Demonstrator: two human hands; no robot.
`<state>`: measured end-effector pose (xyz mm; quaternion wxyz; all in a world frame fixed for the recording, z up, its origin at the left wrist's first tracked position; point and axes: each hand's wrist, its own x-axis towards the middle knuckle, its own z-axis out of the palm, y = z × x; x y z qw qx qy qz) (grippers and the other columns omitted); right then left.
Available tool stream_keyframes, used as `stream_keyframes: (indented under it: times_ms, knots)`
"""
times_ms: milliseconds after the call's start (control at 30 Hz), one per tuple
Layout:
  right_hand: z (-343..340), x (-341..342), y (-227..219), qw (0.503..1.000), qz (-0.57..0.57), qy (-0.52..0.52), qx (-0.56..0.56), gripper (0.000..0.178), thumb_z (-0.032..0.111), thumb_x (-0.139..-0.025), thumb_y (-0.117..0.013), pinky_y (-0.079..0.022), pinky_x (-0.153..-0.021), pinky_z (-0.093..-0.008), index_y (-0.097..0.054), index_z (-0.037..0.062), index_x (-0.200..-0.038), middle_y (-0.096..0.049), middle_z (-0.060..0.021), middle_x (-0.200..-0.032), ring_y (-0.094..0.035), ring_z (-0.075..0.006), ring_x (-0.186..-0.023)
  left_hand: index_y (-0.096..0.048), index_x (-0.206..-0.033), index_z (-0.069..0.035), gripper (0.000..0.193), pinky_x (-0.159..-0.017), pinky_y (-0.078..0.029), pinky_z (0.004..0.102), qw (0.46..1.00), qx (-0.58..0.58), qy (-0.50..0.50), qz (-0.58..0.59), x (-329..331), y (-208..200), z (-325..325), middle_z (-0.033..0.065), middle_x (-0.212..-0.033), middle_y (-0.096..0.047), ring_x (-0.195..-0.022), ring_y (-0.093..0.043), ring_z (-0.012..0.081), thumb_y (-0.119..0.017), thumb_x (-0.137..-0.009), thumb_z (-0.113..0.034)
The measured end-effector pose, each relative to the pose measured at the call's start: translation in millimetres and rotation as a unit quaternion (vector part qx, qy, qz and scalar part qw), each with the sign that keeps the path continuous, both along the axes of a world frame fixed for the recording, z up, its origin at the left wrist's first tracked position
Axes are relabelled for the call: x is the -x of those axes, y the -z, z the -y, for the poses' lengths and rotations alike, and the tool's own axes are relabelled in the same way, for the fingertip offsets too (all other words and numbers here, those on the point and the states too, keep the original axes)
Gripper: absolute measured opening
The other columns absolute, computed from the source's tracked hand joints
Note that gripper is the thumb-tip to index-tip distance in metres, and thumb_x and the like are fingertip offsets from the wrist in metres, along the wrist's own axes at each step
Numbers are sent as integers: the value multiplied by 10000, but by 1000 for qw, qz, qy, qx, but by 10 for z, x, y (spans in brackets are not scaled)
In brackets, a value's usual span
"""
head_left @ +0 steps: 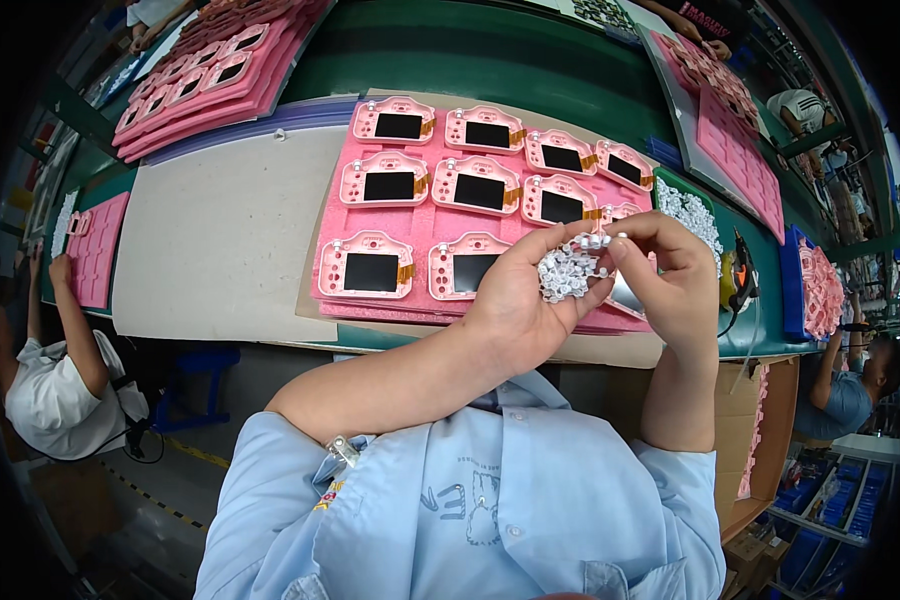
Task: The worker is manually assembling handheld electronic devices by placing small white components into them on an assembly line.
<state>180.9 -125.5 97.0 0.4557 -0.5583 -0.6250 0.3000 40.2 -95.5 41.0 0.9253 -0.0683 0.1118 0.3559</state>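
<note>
The left hand (525,305) is cupped palm-up, holding a heap of small white pieces (565,275). The right hand (675,270), nearer their upper edge, meets them with thumb and forefinger; whether its grip has a piece cannot be told. The heap lies at eight o'clock from those fingertips. At nine o'clock from it, a pink shell (470,265), long axis nine to three, sits on pink foam (420,222) atop the green bench (470,60).
</note>
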Motion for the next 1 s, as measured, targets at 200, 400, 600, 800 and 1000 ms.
stream_keyframes:
  times_ms: [200, 400, 600, 800, 1000]
  knots:
    - [7, -91, 62, 996, -84, 33, 11, 103, -36, -818, -596, -420, -616, -157, -623, -38, -918, -620, -80, -843, -509, -74, -697, -545, -1107, -28, 225, -770, -529, 307, 1000, -15, 25, -11, -31, 12, 17, 96, -976, -585, -885, -593, 188, -458, -938, -148]
    - [5, -208, 97, 998, -41, 55, -5, 148, 17, -871, -579, -426, -637, -167, -602, -27, -1010, -606, -61, -827, -520, -79, -705, -545, -1097, -27, 214, -753, -528, 297, 999, -11, 29, -23, -41, 6, 32, 94, -942, -593, -888, -596, 194, -469, -936, -147]
    - [-24, -308, 64, 997, -27, 76, 16, 178, 46, -893, -563, -428, -632, -176, -589, -23, -1055, -597, -56, -806, -519, -86, -697, -520, -1117, 16, 248, -791, -546, 356, 1000, -9, 24, -7, -45, 61, 60, 152, -993, -588, -922, -604, 258, -436, -933, -126]
    - [-142, -580, 191, 991, -45, 127, -8, 164, 70, -901, -561, -406, -591, -187, -610, -21, -1029, -571, -51, -778, -487, -87, -672, -522, -1116, 13, 247, -783, -548, 343, 997, -21, 56, 55, -70, 148, 109, 148, -1002, -588, -941, -596, 257, -426, -935, -125]
    - [-416, -739, 155, 962, 197, 181, 55, 169, 83, -906, -540, -446, -610, -233, -643, -19, -992, -611, -73, -775, -563, -126, -679, -539, -1079, -4, 217, -748, -534, 314, 998, -25, 53, 21, -65, 111, 108, 124, -970, -590, -920, -590, 237, -444, -935, -135]
